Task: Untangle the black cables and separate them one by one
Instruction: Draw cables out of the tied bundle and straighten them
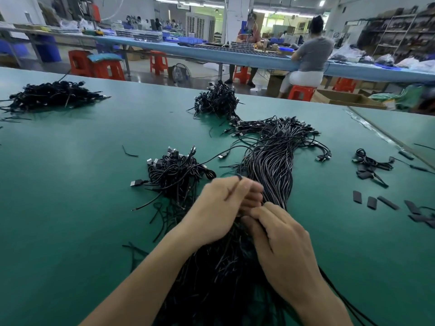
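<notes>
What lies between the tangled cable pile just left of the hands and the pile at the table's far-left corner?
Head view: bare green table, apart from one short black wire scrap lying near the tangled pile.

Green table [70, 184] fills the foreground; behind it stand red stools [104, 69] and a long blue bench [200, 52], shelving [400, 29] at upper right.

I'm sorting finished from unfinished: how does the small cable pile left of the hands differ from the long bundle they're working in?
The small pile is a looped heap; the long bundle lies stretched in near-parallel strands. The small pile lies untouched; the left hand and right hand grip the long bundle. Both are black cables with plugs on the green table.
</notes>
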`<state>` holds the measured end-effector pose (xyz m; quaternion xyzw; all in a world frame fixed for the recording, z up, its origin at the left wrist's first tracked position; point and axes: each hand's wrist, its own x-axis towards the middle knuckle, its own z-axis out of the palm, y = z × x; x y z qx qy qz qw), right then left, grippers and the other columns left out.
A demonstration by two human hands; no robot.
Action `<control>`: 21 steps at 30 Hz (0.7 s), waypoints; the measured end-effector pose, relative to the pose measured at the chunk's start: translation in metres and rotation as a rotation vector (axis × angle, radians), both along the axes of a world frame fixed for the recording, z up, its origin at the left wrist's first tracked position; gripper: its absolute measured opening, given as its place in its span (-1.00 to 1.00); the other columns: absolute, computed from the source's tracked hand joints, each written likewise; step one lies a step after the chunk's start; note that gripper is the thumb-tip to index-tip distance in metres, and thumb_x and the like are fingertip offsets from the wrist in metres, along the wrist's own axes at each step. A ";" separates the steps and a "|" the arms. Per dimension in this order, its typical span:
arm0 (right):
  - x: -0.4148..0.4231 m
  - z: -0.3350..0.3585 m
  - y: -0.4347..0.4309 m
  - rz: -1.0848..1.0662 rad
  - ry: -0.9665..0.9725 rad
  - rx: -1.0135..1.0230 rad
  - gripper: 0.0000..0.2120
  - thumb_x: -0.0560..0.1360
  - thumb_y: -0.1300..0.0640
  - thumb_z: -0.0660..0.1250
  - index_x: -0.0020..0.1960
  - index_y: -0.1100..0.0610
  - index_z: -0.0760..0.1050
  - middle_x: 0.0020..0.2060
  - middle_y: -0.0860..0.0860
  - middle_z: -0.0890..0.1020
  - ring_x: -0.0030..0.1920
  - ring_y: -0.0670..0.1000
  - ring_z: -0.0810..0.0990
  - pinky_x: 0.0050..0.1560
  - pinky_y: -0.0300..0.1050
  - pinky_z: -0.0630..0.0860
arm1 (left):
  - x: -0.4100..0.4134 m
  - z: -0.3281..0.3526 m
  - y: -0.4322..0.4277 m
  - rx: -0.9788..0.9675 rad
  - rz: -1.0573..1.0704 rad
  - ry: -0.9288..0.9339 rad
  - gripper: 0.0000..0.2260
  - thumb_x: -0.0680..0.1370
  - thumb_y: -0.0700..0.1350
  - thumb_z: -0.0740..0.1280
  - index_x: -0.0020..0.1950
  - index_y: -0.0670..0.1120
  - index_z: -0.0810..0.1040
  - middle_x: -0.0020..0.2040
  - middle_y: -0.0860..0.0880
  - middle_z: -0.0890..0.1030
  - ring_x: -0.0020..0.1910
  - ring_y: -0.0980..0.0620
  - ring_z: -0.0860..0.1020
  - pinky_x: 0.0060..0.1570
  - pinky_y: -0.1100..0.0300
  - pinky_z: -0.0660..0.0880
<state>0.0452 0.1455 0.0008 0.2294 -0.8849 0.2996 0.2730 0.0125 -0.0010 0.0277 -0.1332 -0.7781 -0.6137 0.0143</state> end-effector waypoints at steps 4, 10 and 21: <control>-0.003 -0.003 0.011 0.006 0.040 -0.177 -0.81 0.50 -0.11 0.33 -0.16 -0.01 0.55 -0.26 -0.23 0.50 -0.24 -0.19 0.49 -0.23 -0.36 0.40 | 0.006 0.005 -0.004 -0.264 -0.198 -0.215 -0.62 0.71 0.00 0.14 -0.19 -0.16 0.54 -0.35 0.00 0.64 -0.39 0.05 0.57 -0.30 0.19 0.56; -0.005 -0.004 0.012 0.026 0.069 -0.292 -0.84 0.53 -0.03 0.33 -0.14 0.02 0.59 -0.24 -0.26 0.56 -0.23 -0.22 0.54 -0.18 -0.49 0.34 | 0.007 0.015 -0.016 -0.074 -0.442 -0.457 -0.46 0.67 0.19 0.08 -0.36 -0.04 0.58 -0.57 0.10 0.25 -0.60 0.14 0.18 -0.57 0.31 0.12; 0.003 -0.008 -0.004 -0.114 -0.028 -0.025 -0.71 0.63 -0.10 0.14 0.01 -0.02 0.60 -0.18 -0.21 0.64 -0.20 -0.14 0.57 -0.31 -0.11 0.52 | -0.001 0.017 -0.007 0.916 -0.272 -0.387 -0.60 0.55 0.04 0.24 0.07 -0.22 0.71 -0.11 -0.13 0.72 -0.18 0.01 0.71 -0.26 0.26 0.62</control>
